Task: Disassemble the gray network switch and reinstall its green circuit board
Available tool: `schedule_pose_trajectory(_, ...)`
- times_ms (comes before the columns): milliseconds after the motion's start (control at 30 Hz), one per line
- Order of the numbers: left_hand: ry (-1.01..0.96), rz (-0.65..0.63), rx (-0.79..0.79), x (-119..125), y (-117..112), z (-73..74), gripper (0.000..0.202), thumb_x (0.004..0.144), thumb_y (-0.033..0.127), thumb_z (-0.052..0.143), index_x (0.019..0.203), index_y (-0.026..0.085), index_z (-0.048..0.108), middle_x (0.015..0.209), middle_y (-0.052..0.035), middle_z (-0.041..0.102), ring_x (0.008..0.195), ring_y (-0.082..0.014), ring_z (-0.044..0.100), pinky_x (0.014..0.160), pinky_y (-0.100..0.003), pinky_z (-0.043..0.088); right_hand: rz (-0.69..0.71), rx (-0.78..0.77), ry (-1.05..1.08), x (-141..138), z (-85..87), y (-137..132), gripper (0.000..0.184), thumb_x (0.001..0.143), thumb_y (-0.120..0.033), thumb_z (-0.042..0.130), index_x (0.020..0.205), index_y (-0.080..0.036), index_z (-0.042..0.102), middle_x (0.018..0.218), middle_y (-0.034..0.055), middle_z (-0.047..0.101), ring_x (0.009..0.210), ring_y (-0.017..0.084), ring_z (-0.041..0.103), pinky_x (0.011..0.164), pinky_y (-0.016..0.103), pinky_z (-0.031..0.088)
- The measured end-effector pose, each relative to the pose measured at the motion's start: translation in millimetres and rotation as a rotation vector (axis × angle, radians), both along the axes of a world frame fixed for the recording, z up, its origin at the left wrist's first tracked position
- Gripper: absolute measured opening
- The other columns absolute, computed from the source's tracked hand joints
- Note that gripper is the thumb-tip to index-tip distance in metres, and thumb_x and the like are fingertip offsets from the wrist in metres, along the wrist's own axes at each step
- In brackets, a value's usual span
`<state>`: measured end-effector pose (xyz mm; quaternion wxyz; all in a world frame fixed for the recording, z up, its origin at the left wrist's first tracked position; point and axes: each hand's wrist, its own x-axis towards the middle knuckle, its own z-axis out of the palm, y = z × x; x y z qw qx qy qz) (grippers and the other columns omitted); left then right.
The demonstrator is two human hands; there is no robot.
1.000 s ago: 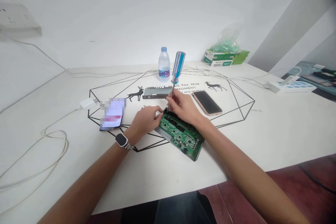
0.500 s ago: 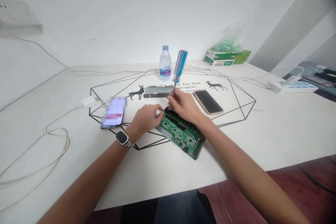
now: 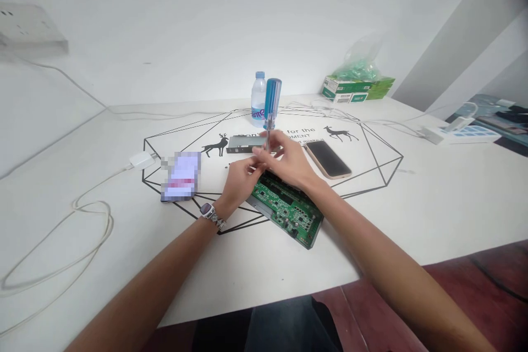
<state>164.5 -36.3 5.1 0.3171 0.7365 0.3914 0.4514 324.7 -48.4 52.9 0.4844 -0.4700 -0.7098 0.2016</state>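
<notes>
The screwdriver (image 3: 273, 96) shows only its blue handle. Its shaft and tip vanish between the right grip (image 3: 291, 164) and the left grip (image 3: 241, 176), and whether the left one pinches anything is unclear. Both grips cover the far end of the circuit board (image 3: 291, 210) beneath them. Left of the left grip, the phone (image 3: 181, 176) has a blurred screen. Behind the handle the bottle (image 3: 258, 93) is half hidden, and the right grip breaks the lettering on the desk (image 3: 412, 203).

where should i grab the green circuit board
Pinch the board by its edges at the near right end, coming from the right. It lies flat, parts up, and the left hand and right hand, holding a screwdriver, crowd its far end.
</notes>
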Motion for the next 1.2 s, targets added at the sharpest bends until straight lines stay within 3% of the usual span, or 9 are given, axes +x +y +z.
schedule_pose_trajectory(133, 0.032, 0.039, 0.042, 1.4, -1.4, -2.3, 0.025, 0.095, 0.039, 0.066, 0.093, 0.018, 0.079, 0.093, -0.0045, 0.082, 0.081, -0.0208, 0.073, 0.078, -0.032, 0.058, -0.164, 0.054, 0.240, -12.5, 22.8, 2.6, 0.038, 0.087, -0.058, 0.072, 0.085, -0.021, 0.069, 0.077, 0.0027, 0.069, 0.076, 0.019, 0.066, 0.071, 0.033, 0.052)
schedule_pose_trajectory(300, 0.178, 0.077, 0.190, -1.3, 0.5, -6.8, 0.024, 0.100, 0.036, 0.061, 0.092, 0.019, 0.076, 0.090, -0.0037, 0.080, 0.071, -0.0179, 0.069, 0.074, -0.032, 0.056, -0.227, 0.119, 0.126, -16.5, 31.8, 1.0, 0.034, 0.082, -0.054, 0.078, 0.075, -0.021, 0.072, 0.070, 0.0012, 0.071, 0.072, 0.020, 0.069, 0.076, 0.036, 0.053)
schedule_pose_trajectory(400, 0.272, 0.070, 0.287, -3.6, 2.2, -8.0, 0.021, 0.102, 0.033, 0.059, 0.094, 0.020, 0.074, 0.091, -0.0037, 0.079, 0.073, -0.0184, 0.068, 0.076, -0.033, 0.055, -0.124, 0.097, 0.151, -10.8, 30.4, 0.6, 0.035, 0.088, -0.054, 0.073, 0.082, -0.020, 0.075, 0.075, 0.0032, 0.075, 0.077, 0.022, 0.073, 0.077, 0.037, 0.055)
schedule_pose_trajectory(600, 0.260, 0.037, 0.277, -5.1, 1.7, -6.0, 0.018, 0.101, 0.031, 0.060, 0.092, 0.020, 0.071, 0.091, -0.0032, 0.078, 0.077, -0.0178, 0.068, 0.077, -0.031, 0.054, 0.307, -0.110, 0.284, 0.3, 35.8, 7.1, 0.040, 0.087, -0.057, 0.074, 0.096, -0.018, 0.073, 0.092, 0.0072, 0.079, 0.096, 0.024, 0.076, 0.088, 0.038, 0.059)
schedule_pose_trajectory(667, 0.238, 0.035, 0.258, -4.8, 1.9, -5.8, 0.018, 0.101, 0.031, 0.061, 0.091, 0.020, 0.071, 0.090, -0.0029, 0.077, 0.077, -0.0177, 0.067, 0.076, -0.031, 0.054, 0.260, -0.119, 0.309, -2.1, 35.9, 8.4, 0.041, 0.084, -0.058, 0.077, 0.095, -0.018, 0.072, 0.091, 0.0071, 0.078, 0.094, 0.024, 0.076, 0.087, 0.039, 0.060)
schedule_pose_trajectory(833, 0.236, 0.030, 0.220, -3.7, 3.4, -6.1, 0.020, 0.100, 0.033, 0.060, 0.091, 0.020, 0.072, 0.090, -0.0035, 0.077, 0.080, -0.0192, 0.068, 0.076, -0.031, 0.054, -0.062, -0.005, 0.310, -8.3, 29.9, 8.3, 0.039, 0.079, -0.059, 0.081, 0.084, -0.022, 0.070, 0.079, 0.0055, 0.074, 0.089, 0.025, 0.073, 0.077, 0.040, 0.061)
schedule_pose_trajectory(900, 0.235, 0.040, 0.210, -3.6, 3.3, -6.3, 0.020, 0.100, 0.035, 0.060, 0.091, 0.021, 0.072, 0.090, -0.0036, 0.077, 0.081, -0.0196, 0.068, 0.076, -0.032, 0.054, -0.016, -0.012, 0.267, -5.0, 30.8, 8.4, 0.040, 0.082, -0.061, 0.078, 0.084, -0.022, 0.070, 0.079, 0.0052, 0.073, 0.091, 0.026, 0.074, 0.078, 0.040, 0.061)
schedule_pose_trajectory(1033, 0.242, 0.042, 0.211, -4.4, 2.7, -6.9, 0.024, 0.101, 0.037, 0.059, 0.087, 0.021, 0.070, 0.088, -0.0033, 0.076, 0.079, -0.0192, 0.066, 0.074, -0.031, 0.052, 0.222, -0.079, 0.188, 3.3, 35.9, 9.2, 0.043, 0.087, -0.062, 0.072, 0.092, -0.020, 0.073, 0.089, 0.0064, 0.077, 0.095, 0.024, 0.074, 0.087, 0.041, 0.060)
schedule_pose_trajectory(1200, 0.271, 0.052, 0.245, -4.4, 3.4, -6.8, 0.020, 0.100, 0.034, 0.062, 0.087, 0.020, 0.069, 0.087, -0.0030, 0.074, 0.076, -0.0187, 0.064, 0.074, -0.032, 0.050, 0.028, -0.014, 0.236, -1.4, 31.3, 7.7, 0.041, 0.082, -0.059, 0.079, 0.090, -0.020, 0.071, 0.086, 0.0061, 0.075, 0.088, 0.022, 0.072, 0.080, 0.038, 0.059)
